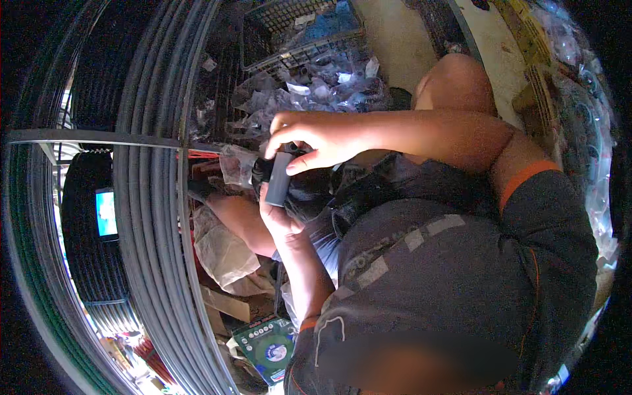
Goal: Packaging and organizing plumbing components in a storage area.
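Note:
A dark grey, tube-like piece [279, 180] is held upright between my hands. My left hand [281, 217] supports it from below, with the lower end resting at the palm. At the upper end, my right hand [316, 140] grips it, the thumb on one side and the curled fingers on the other. Something black [261, 170] sits against the piece on the far side; its shape is partly hidden. A small dark round part [295, 146] shows under the right fingers, too shadowed to identify.
Clear plastic bags [321, 91] lie heaped beyond my hands, before a black plastic crate [296, 54]. Grey pipes or hoses [148, 222] run along a metal rack frame [98, 137] at left, near a lit screen [106, 213]. A green printed box [269, 348] and a crumpled sack [222, 252] lie low.

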The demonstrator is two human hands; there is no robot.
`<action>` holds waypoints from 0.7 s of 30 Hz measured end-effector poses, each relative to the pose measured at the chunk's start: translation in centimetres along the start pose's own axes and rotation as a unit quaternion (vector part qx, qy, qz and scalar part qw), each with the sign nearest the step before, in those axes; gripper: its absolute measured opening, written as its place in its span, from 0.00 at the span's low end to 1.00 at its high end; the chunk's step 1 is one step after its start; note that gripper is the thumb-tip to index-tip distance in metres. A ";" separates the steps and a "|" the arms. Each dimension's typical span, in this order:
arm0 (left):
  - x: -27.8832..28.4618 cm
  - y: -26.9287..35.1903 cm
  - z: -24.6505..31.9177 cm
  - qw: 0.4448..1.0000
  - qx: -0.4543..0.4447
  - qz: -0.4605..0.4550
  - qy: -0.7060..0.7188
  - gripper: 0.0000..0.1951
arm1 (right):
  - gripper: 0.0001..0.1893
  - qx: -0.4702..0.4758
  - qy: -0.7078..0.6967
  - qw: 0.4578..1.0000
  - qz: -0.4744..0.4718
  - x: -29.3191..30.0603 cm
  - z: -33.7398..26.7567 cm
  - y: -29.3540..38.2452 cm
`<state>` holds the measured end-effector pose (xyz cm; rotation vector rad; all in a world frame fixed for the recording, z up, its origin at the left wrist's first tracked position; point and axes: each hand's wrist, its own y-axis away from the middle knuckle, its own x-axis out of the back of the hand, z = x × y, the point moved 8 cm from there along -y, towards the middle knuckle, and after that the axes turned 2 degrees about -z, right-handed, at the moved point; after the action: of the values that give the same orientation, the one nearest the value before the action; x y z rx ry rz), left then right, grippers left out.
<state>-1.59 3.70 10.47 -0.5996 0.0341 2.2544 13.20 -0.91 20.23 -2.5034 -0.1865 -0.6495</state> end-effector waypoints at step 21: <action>-0.9 0.6 3.9 0.955 -0.141 0.054 -0.254 0.36 | 0.19 -0.102 -0.082 0.990 -0.053 -0.7 0.1 0.5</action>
<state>-3.08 3.43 14.21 -0.1461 -0.5303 2.4762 12.71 -1.26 19.57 -2.7618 -0.3313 -0.5266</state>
